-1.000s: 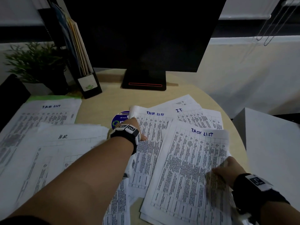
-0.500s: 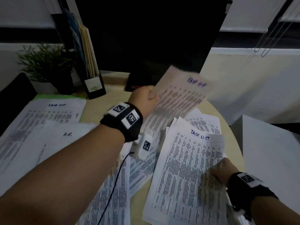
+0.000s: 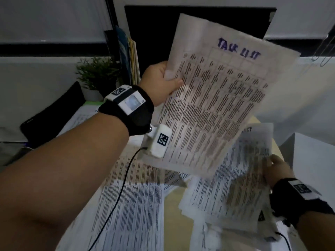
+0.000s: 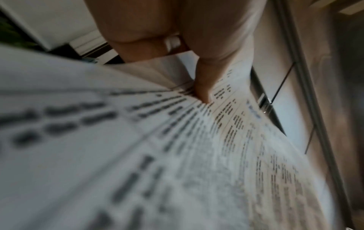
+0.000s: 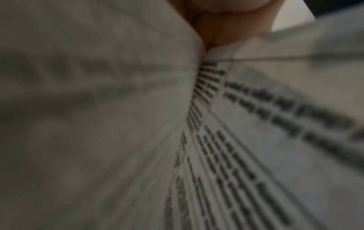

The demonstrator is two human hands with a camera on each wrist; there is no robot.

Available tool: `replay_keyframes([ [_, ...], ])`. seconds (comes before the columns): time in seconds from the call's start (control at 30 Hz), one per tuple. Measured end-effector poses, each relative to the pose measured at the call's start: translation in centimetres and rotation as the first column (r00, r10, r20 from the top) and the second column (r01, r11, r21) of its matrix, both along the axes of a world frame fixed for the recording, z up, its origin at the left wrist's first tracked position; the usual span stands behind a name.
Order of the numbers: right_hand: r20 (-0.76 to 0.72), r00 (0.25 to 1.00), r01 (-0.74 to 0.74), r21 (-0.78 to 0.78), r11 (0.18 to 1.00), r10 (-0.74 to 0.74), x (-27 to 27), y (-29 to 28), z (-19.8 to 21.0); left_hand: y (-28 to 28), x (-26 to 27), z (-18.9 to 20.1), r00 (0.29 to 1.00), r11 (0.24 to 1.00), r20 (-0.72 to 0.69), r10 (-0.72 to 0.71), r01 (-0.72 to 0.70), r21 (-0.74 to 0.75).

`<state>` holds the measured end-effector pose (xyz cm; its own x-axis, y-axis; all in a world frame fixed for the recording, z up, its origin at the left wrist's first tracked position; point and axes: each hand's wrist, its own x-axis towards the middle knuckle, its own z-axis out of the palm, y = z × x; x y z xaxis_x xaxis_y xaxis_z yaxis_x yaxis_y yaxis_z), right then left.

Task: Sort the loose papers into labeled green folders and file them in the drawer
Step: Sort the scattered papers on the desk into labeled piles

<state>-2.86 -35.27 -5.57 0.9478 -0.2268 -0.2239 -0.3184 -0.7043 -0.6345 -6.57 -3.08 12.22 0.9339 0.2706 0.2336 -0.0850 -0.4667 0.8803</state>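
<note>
**One sheet up in the air, a sheaf held low**

The left hand (image 3: 159, 82) pinches the long left edge of a white printed sheet of paper (image 3: 217, 98), thumb on the face and fingers behind, holding it tilted in the air in front of the dark monitor (image 3: 154, 33); the left wrist view shows the thumb (image 4: 202, 87) pressed flat onto the print; the right hand (image 3: 277, 169) grips the right edge of a second, blurred sheaf of printed pages (image 3: 235, 178), raised just above the round tan table (image 3: 175, 214).

Judging by the bow in it, the lifted sheet is light and limp; an edge pinch lets the far corner flop, so a hold nearer mid-edge, or a palm beneath, would likely steady it; a thin sheet would crease or slip out easily.

Written by hand in blue across its top: "TASK LIST"; the printed table below is too small to read; more printed pages (image 3: 130, 205) lie spread on the table; no green folder label can be read here.
</note>
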Motion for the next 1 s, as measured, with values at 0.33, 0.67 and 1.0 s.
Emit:
replay_keyframes([
  [0.33,0.074,0.993,-0.116,0.799,0.590,0.096,-5.5,1.4,5.3,-2.8,-2.9,-9.9,0.898,0.976,-0.433,0.073,-0.154,-0.154],
  [0.67,0.014,0.965,-0.231,0.512,0.827,0.260,-8.2,5.9,3.4,-0.9,-4.9,-12.5,0.874,0.970,-0.482,0.061,-0.165,-0.176],
  [1.0,0.120,0.978,-0.210,0.483,0.850,0.173,-8.8,13.0,4.0,4.9,-9.5,-13.7,0.847,0.998,-0.529,0.055,-0.053,0.019],
])
